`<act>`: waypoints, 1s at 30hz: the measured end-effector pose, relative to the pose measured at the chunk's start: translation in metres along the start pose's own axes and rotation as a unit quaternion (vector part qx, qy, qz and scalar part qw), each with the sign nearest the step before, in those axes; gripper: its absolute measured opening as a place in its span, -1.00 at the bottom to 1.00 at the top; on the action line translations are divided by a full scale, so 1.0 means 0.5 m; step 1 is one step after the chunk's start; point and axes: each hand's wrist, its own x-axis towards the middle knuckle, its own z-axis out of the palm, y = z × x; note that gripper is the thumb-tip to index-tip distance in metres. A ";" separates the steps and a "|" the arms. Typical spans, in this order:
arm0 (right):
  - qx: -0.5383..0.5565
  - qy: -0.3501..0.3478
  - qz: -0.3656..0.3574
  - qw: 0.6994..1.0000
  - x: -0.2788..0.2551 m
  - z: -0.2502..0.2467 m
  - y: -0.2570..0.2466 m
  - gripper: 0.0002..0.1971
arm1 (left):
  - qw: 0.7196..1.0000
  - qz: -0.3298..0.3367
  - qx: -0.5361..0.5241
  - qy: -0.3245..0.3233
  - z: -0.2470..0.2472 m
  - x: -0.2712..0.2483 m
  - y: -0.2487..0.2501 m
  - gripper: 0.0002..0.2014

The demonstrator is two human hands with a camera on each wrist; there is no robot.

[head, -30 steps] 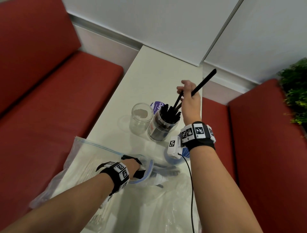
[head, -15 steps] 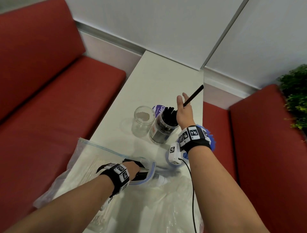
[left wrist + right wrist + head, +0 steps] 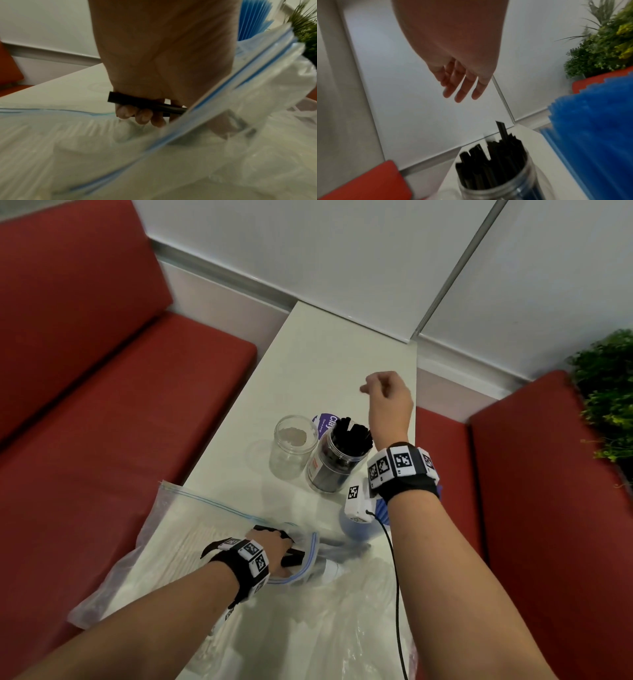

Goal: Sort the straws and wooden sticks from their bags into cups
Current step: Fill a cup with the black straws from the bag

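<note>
My right hand hovers above and behind a clear jar packed with black straws. Its fingers hang relaxed and hold nothing. An empty clear jar stands just left of the full one. My left hand rests at the mouth of a zip bag, with its fingers curled round a black straw. A second zip bag of pale sticks lies to the left. Blue straws stand in a cup, partly hidden behind my right wrist.
A purple lid lies behind the jars. The narrow white table runs to the wall, with red bench seats on both sides. A green plant sits at the far right. Crumpled clear plastic covers the near end.
My right hand has let go of its black straws, which now stand in the jar, and has risen empty. My left hand has stayed at the bag mouth.
</note>
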 end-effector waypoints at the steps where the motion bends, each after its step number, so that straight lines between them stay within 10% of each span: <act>1: -0.041 -0.034 0.012 0.999 -0.006 0.003 0.003 -0.88 | 1.000 -0.007 0.009 0.005 0.002 0.000 0.005 -0.46; 8: -0.207 -0.073 -0.058 0.974 -0.070 0.023 0.046 -0.58 | 0.997 -0.052 0.045 -0.034 -0.001 0.011 0.048 -0.53; 14: -0.453 -0.269 0.023 0.850 -0.090 0.045 0.082 -0.30 | 0.997 -0.071 0.019 -0.034 0.000 0.003 0.046 -0.67; 22: -0.186 -0.157 -0.071 0.967 -0.106 0.053 0.036 -0.47 | 0.987 -0.115 -0.050 -0.101 -0.070 0.010 0.035 -0.27; 26: -0.153 -0.210 -0.074 0.963 -0.165 0.059 0.056 -0.59 | 0.986 -0.121 -0.066 -0.092 -0.054 0.008 0.028 -0.10; 30: -0.202 -0.388 -0.006 0.899 -0.250 0.075 0.118 -0.64 | 0.991 -0.118 0.003 -0.068 -0.054 -0.001 0.026 -0.41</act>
